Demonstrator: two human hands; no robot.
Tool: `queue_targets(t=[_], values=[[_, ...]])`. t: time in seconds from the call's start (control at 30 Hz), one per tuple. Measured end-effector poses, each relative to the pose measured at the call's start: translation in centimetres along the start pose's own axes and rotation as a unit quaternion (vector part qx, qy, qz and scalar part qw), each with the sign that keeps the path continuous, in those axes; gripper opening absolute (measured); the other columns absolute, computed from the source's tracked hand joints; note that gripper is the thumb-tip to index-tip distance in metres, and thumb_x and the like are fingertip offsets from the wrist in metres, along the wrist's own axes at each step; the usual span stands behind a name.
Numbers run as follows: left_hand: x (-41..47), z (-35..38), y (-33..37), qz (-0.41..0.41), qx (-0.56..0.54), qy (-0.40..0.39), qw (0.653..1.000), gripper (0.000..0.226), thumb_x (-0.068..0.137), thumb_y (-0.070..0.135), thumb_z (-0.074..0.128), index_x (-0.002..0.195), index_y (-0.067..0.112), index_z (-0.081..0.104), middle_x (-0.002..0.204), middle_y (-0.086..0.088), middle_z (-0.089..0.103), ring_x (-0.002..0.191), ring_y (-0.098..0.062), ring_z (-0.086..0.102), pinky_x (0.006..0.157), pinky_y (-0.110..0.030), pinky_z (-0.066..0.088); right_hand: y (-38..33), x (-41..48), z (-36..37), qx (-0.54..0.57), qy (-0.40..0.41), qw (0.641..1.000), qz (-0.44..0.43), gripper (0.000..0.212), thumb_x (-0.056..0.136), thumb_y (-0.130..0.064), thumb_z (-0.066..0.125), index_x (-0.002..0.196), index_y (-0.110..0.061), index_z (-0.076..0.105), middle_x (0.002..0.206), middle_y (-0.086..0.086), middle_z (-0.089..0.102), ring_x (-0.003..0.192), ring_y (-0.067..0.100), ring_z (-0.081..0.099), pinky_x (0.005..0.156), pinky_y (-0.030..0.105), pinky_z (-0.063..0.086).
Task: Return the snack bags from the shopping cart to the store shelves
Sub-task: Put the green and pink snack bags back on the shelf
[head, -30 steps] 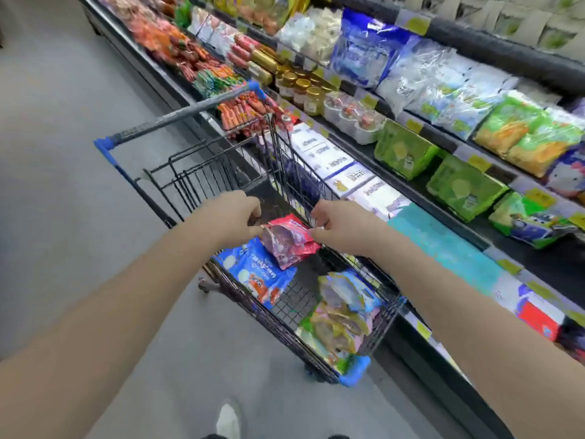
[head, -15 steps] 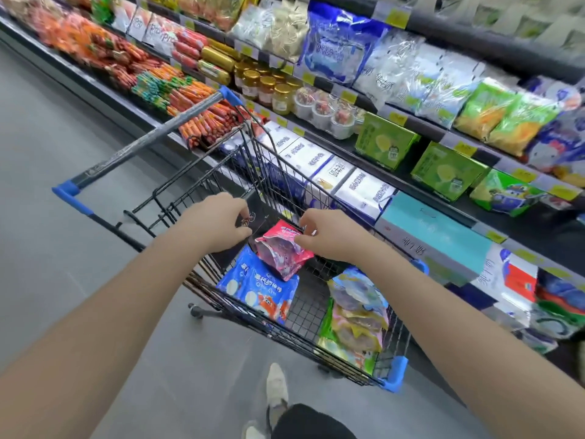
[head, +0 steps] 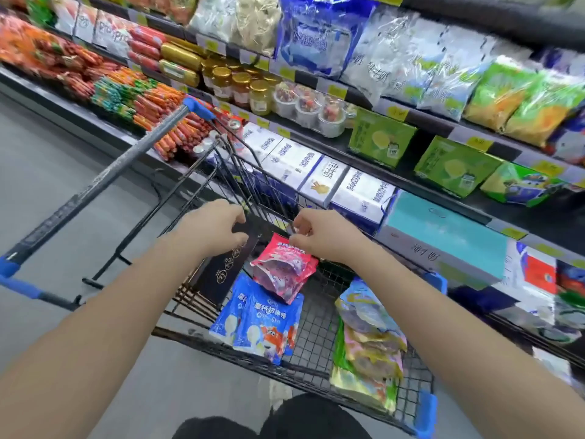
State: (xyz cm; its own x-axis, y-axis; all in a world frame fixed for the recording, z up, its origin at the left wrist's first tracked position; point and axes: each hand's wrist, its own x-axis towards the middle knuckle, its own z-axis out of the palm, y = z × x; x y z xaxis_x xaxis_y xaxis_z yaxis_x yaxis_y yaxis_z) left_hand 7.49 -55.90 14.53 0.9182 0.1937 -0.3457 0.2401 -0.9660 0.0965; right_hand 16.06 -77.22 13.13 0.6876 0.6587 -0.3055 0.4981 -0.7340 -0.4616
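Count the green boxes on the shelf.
2. The left green box sits just right of the cups; the right green box lies further right, next to a cartoon bag. More may be hidden behind them.

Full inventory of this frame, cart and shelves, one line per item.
shopping cart: 1, black wire with blue trim, aisle beside store shelves
pink snack bag: 1, pink, in cart
black box: 1, black, leaning on cart's handle-end wall
blue snack bag: 1, blue-white, cart floor beside black box
pastel bags: stack, count unclear, yellow-green, cart's near right corner
green boxes: 2, green, middle shelf
white cartons: several, white, lower shelf
jars: several, gold lids, middle shelf
left hand: 1, curled above black box, hold unclear
right hand: 1, pinches pink snack bag's top
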Motion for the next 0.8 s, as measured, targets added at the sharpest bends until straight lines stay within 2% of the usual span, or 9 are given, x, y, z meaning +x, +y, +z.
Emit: queue_targets(t=[0.1, 0.23, 0.37, 0.57, 0.7, 0.8], values=[[2.2, -0.2, 0.1, 0.014, 0.012, -0.016, 1.0, 0.035, 0.09, 0.046, 0.06, 0.119, 0.026, 0.057, 0.103, 0.004, 0.048, 0.095, -0.019, 0.053, 0.08, -0.036, 0.05, 0.8, 1.2, -0.4, 0.011, -0.005, 1.0, 0.021, 0.037, 0.097, -0.041, 0.06, 0.127, -0.02, 0.06, 0.116, -0.004, 0.068, 0.103, 0.02, 0.064, 0.089, 0.042, 0.056], [5.1, -0.5, -0.2, 0.029, 0.021, -0.048, 0.998, 0.04, 0.091, 0.045, 0.06, 0.126, 0.025, 0.056, 0.116, -0.001, 0.053, 0.108, -0.022, 0.057, 0.091, -0.04, 0.051, 1.6, 3.0, -0.5, 0.02, -0.004, 0.999, 0.047, 0.036, 0.096, -0.041, 0.06, 0.125, -0.02, 0.06, 0.117, -0.002, 0.068, 0.107, 0.022, 0.064, 0.091, 0.043, 0.055], [8.2, -0.9, -0.4, 0.068, 0.033, -0.07, 0.995, 0.043, 0.091, 0.045, 0.061, 0.127, 0.023, 0.057, 0.111, 0.0, 0.052, 0.107, -0.024, 0.057, 0.091, -0.043, 0.052, 2.2, 4.5, -0.2, 0.052, 0.011, 0.995, 0.081, 0.033, 0.097, -0.041, 0.06, 0.123, -0.021, 0.062, 0.118, -0.003, 0.068, 0.105, 0.02, 0.064, 0.093, 0.042, 0.055], [13.2, 0.2, -1.5, 0.124, 0.052, -0.11, 0.985, 0.042, 0.09, 0.045, 0.061, 0.127, 0.024, 0.056, 0.126, -0.004, 0.055, 0.112, -0.025, 0.057, 0.091, -0.044, 0.052, 3.8, 6.5, 1.4, 0.089, 0.025, 0.983, 0.159, 0.034, 0.095, -0.041, 0.063, 0.123, -0.022, 0.062, 0.113, -0.004, 0.066, 0.103, 0.019, 0.064, 0.092, 0.04, 0.054], [15.9, 2.5, -2.8, 0.145, 0.052, -0.144, 0.977, 0.041, 0.091, 0.043, 0.061, 0.126, 0.022, 0.057, 0.126, -0.005, 0.055, 0.114, -0.026, 0.056, 0.094, -0.042, 0.051, 4.9, 8.5, 4.1, 0.101, 0.005, 0.973, 0.206, 0.036, 0.093, -0.044, 0.064, 0.122, -0.022, 0.062, 0.11, -0.005, 0.066, 0.103, 0.018, 0.063, 0.092, 0.038, 0.054], [17.2, 5.0, -3.5, 0.154, 0.053, -0.179, 0.97, 0.04, 0.089, 0.044, 0.062, 0.123, 0.023, 0.058, 0.119, -0.003, 0.054, 0.109, -0.025, 0.057, 0.091, -0.041, 0.051, 6.1, 9.8, 6.9, 0.119, -0.012, 0.964, 0.239, 0.034, 0.092, -0.045, 0.065, 0.117, -0.023, 0.064, 0.11, -0.004, 0.069, 0.103, 0.019, 0.064, 0.094, 0.037, 0.053]])
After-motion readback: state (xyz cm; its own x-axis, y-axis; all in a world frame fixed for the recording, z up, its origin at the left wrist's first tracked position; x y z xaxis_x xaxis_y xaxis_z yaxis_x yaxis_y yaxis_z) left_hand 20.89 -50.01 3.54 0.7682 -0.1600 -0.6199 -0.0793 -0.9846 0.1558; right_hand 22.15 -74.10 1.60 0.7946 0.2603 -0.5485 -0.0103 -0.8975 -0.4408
